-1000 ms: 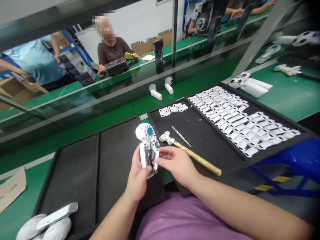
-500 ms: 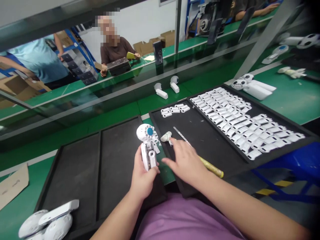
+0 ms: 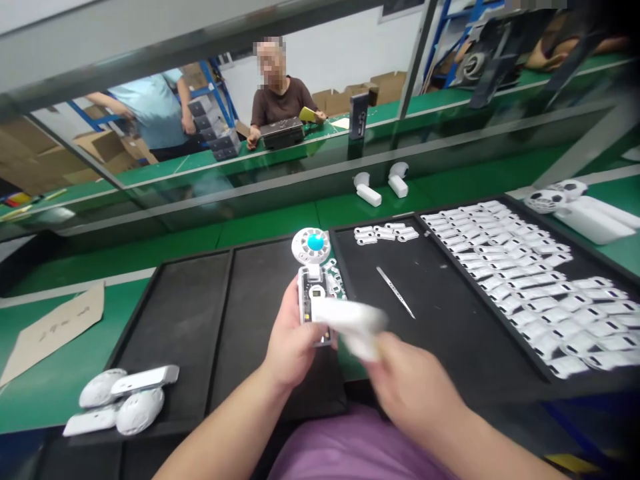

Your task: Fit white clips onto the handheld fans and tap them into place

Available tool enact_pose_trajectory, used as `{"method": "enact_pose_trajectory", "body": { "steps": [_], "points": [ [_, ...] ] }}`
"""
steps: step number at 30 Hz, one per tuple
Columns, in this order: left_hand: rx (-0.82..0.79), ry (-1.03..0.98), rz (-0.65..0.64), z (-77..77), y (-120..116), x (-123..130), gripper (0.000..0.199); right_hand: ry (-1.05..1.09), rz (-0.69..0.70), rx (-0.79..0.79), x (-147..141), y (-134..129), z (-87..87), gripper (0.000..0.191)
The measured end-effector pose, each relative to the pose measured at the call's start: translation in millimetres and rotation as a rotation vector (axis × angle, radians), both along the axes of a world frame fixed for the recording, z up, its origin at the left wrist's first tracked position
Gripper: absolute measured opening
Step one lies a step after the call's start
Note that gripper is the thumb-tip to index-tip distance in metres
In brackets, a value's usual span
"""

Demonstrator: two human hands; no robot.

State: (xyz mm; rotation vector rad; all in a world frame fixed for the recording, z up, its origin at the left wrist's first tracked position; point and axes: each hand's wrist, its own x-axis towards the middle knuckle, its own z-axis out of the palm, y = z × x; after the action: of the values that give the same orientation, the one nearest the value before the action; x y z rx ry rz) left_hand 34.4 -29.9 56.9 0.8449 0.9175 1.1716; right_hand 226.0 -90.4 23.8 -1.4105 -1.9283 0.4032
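A white device (image 3: pixel 311 247) with a round, blue-centred head and an open body showing its circuit board is in my left hand (image 3: pixel 293 340), fingers wrapped round the lower body. My right hand (image 3: pixel 407 373), closed, grips a white brush-like tool (image 3: pixel 357 321), blurred by motion, whose white end passes over the device's body. Small white parts (image 3: pixel 336 280) lie just behind the device. A thin metal tweezer-like tool (image 3: pixel 395 292) rests on the black tray (image 3: pixel 430 333) to the right.
Rows of white covers (image 3: pixel 530 280) fill the right tray section. Assembled white devices (image 3: pixel 120 400) lie at the lower left, near a cardboard sheet (image 3: pixel 55 327). Two white devices (image 3: pixel 369 193) stand behind the trays. Across the glass, a person in brown (image 3: pixel 280 107) sits at another bench.
My right hand has closed on the white brush-like tool and brought it over the device. The yellow-handled end no longer shows on the tray. The camera view has shifted left.
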Motion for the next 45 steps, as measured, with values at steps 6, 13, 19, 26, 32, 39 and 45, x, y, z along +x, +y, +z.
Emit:
{"method": "enact_pose_trajectory", "body": {
  "steps": [6, 13, 19, 26, 32, 39, 45],
  "points": [
    [-0.011, -0.027, -0.02, -2.4, -7, 0, 0.07, -0.062, 0.04, 0.098, -9, 10, -11.4, 0.029],
    [-0.003, 0.021, -0.014, -1.3, -13, -3, 0.075, -0.025, 0.105, 0.071, -6, 7, -13.2, 0.022],
    [0.012, -0.078, -0.006, 3.3, -12, -5, 0.071, 0.023, 0.114, -0.017, -10, 2, -16.4, 0.024],
    [-0.06, -0.142, 0.119, 0.7, -5, -3, 0.052, -0.06, 0.197, -0.1, -14, -10, -21.5, 0.025],
    [-0.179, -0.078, 0.099, -9.1, -3, -9, 0.042, -0.167, 0.103, -0.041, 7, 2, -19.3, 0.028],
    [-0.115, 0.244, 0.088, 3.2, 103, -29, 0.072, -0.534, -0.274, -0.345, 48, 41, -37.6, 0.021],
    [0.05, 0.772, 0.133, 44.4, 121, -112, 0.078, -0.502, -0.238, -0.373, 67, 58, -38.9, 0.033]
  ]
}}
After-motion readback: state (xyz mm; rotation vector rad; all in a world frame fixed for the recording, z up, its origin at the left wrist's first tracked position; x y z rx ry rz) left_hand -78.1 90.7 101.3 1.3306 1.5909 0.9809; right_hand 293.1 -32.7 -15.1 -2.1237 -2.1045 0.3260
